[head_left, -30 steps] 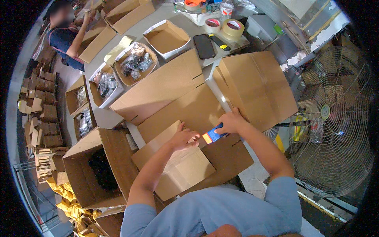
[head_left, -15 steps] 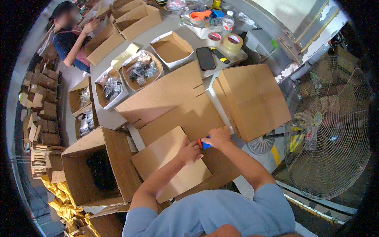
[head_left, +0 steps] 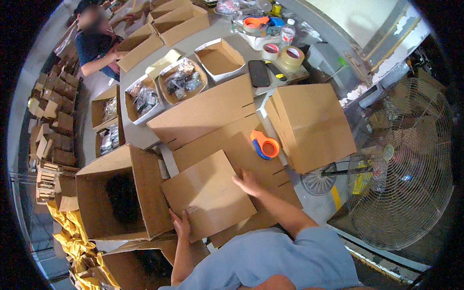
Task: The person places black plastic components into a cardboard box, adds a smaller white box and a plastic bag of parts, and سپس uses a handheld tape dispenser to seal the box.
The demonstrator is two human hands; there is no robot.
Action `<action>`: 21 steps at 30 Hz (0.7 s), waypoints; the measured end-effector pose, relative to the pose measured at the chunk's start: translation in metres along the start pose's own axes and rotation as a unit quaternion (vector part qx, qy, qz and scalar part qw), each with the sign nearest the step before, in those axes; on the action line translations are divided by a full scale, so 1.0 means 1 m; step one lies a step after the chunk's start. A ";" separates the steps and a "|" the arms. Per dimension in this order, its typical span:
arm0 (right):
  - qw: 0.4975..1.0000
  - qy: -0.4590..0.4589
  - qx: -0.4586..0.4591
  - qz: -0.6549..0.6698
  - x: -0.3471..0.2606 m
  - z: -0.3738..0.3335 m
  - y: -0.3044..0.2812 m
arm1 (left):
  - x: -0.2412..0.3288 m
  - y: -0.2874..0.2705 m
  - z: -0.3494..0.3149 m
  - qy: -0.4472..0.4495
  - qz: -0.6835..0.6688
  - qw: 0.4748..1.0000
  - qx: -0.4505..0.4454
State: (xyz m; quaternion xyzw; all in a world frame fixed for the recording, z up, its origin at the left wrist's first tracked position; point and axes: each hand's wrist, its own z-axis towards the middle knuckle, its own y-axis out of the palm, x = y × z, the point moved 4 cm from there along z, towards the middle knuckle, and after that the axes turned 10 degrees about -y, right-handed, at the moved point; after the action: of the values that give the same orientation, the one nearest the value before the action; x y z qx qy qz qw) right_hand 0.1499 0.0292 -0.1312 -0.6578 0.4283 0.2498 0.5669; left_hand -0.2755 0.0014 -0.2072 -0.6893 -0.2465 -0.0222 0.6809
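Observation:
A small closed cardboard box point(head_left: 208, 193) lies in front of me on a stack of flattened cardboard sheets point(head_left: 212, 121). My left hand point(head_left: 181, 224) grips its near left corner. My right hand point(head_left: 247, 182) presses against its right edge, fingers spread. An orange and blue tape dispenser point(head_left: 264, 144) rests on the flat cardboard just beyond my right hand, apart from it.
A large open box point(head_left: 121, 193) stands at my left, a big closed box point(head_left: 311, 125) at my right. Trays of bagged parts point(head_left: 179, 82), an empty tray point(head_left: 220, 59), a phone point(head_left: 258, 73) and tape rolls point(head_left: 292, 55) lie farther back. Another person point(head_left: 96, 43) works at far left. A floor fan point(head_left: 391, 164) stands right.
My right hand has put the tape dispenser down on the flat cardboard and moved onto the small box's right edge. My left hand has shifted to the box's near left corner.

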 end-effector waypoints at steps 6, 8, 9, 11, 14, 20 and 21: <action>0.948 0.020 -0.080 0.306 -0.026 -0.018 -0.014 | 0.106 -0.065 -0.014 -0.332 -0.425 0.772 -0.336; 0.948 -0.019 -0.052 0.314 -0.053 -0.031 -0.054 | 0.091 -0.057 -0.015 -0.279 -0.435 0.788 -0.333; 0.950 -0.043 -0.016 0.310 -0.053 -0.039 -0.076 | 0.096 -0.055 -0.017 -0.320 -0.409 0.796 -0.311; 0.941 -0.031 0.054 0.332 -0.057 -0.064 -0.136 | 0.183 -0.093 -0.024 -0.178 -0.446 0.792 -0.378; 0.849 0.078 0.189 0.488 -0.012 -0.100 -0.205 | 0.294 -0.133 -0.017 -0.029 -0.535 0.724 -0.434; 0.642 0.004 0.366 0.673 0.026 -0.144 -0.263 | 0.460 -0.150 -0.027 0.164 -0.554 0.659 -0.481; 0.637 0.022 0.413 0.651 0.034 -0.140 -0.266 | 0.466 -0.136 -0.034 0.171 -0.532 0.675 -0.481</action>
State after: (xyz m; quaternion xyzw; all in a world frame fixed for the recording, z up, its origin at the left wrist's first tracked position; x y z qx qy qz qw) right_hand 0.3707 -0.1170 0.0146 0.0886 0.8166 0.3370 0.4601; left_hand 0.0934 0.1067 0.0926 -0.6579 -0.4062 -0.6141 0.1584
